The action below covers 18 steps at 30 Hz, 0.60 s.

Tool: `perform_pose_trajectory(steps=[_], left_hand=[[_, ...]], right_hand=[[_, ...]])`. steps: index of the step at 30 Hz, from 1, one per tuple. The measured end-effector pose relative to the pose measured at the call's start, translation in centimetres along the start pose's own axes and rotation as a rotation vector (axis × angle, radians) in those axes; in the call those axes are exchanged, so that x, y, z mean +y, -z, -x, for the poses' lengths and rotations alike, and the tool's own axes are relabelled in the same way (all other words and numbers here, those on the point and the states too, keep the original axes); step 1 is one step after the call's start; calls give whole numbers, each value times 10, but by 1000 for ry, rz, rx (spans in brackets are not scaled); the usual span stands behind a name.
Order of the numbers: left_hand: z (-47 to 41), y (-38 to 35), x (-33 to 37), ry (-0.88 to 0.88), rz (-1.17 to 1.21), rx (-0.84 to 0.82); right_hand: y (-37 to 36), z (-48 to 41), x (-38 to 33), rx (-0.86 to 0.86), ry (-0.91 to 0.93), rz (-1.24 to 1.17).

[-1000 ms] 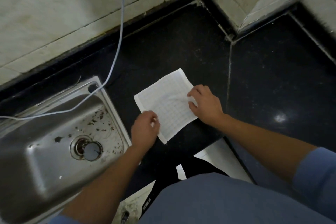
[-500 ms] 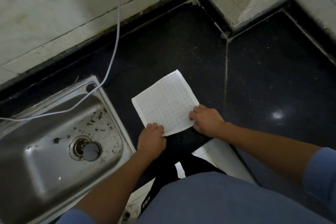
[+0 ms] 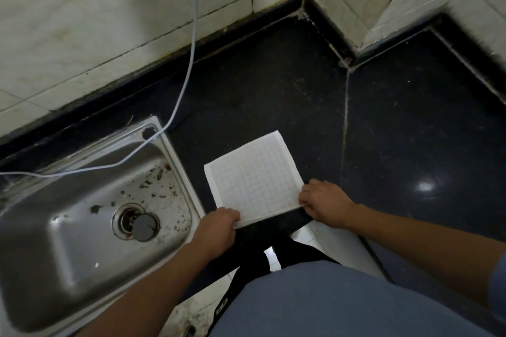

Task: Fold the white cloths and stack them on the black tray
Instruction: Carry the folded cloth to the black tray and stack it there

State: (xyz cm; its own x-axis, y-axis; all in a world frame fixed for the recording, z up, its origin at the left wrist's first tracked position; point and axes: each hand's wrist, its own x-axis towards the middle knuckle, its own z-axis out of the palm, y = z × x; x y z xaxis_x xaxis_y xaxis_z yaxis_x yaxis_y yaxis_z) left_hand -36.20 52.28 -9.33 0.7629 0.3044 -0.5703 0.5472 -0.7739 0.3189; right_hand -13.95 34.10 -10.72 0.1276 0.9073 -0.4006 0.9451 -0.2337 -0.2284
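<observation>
Right now the cloth [image 3: 254,178] is lying flat on the black table [image 3: 273,85], close to its front edge, and we are looking down on it as a near-square turned a little, so that its near edge is running from low on our left up toward our right. We are holding that near edge at both ends. Our left hand [image 3: 219,227] is curling its fingers [image 3: 232,217] over the near left corner and pinching it. Our right hand [image 3: 325,204] is pinching the near right corner between thumb and fingers, with a thin lip of the cloth seeming to lift off the table there. Neither hand is spread; each is gripping cloth and nothing else. The far edge is lying free, straight ahead of the fingers and leaning slightly toward the sink [image 3: 54,241] on our left. So we are judging that the fold is going to carry the near edge away from us along that slant, both hands travelling together, since each is sitting equally near its own corner. Moving outward, that steel sink is sitting just beside the cloth, with a pale cable [image 3: 191,57] trailing down the tiled wall [image 3: 109,8] and across the sink's rim. We are not seeing the tray anywhere in view.
</observation>
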Motion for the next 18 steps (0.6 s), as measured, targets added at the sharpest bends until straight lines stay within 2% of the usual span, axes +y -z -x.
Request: perform_pose_trajectory(steps=[3,10,14,18], left_hand=[[1,1,-7,45,115,-7],[-36,46,-36,239,323,238],[-59,67,-48,384,377,290],[-78,66,-54,444,361,277]], right_hand=[[20,2,7,-139,-89,-156],[83,-69,21,114,-226,-327],[86,-113,24,109,-315,-332],[75,-136,24,103,-377,-287]])
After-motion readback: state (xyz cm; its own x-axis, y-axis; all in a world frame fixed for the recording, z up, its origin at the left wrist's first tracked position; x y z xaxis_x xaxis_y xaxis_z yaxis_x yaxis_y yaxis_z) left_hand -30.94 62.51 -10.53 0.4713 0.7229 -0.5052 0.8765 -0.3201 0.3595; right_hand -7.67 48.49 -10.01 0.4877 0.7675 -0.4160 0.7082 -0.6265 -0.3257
